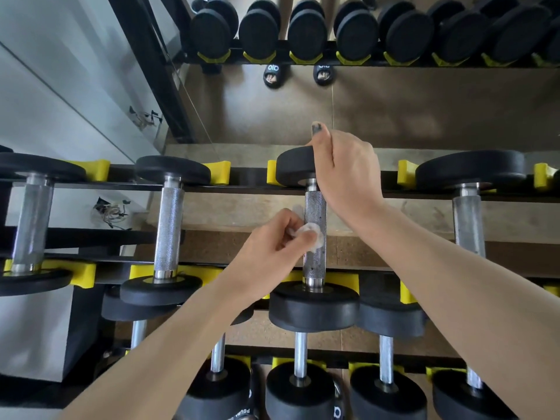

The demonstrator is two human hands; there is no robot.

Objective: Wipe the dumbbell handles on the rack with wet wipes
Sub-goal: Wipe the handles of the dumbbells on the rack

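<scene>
A dumbbell with a knurled steel handle (315,262) lies across the top rack tier, black weight heads at both ends. My left hand (272,247) pinches a crumpled white wet wipe (312,234) and presses it against the left side of that handle, about midway along. My right hand (345,174) grips the far weight head (292,166) of the same dumbbell, thumb over its top edge. More dumbbells with steel handles (168,231) sit left and right on the same tier.
The black rack rails carry yellow cradles (218,172). A lower tier holds several more dumbbells (300,383). A mirror behind the rack reflects dumbbells and two sandalled feet (274,75). A grey wall stands at the left.
</scene>
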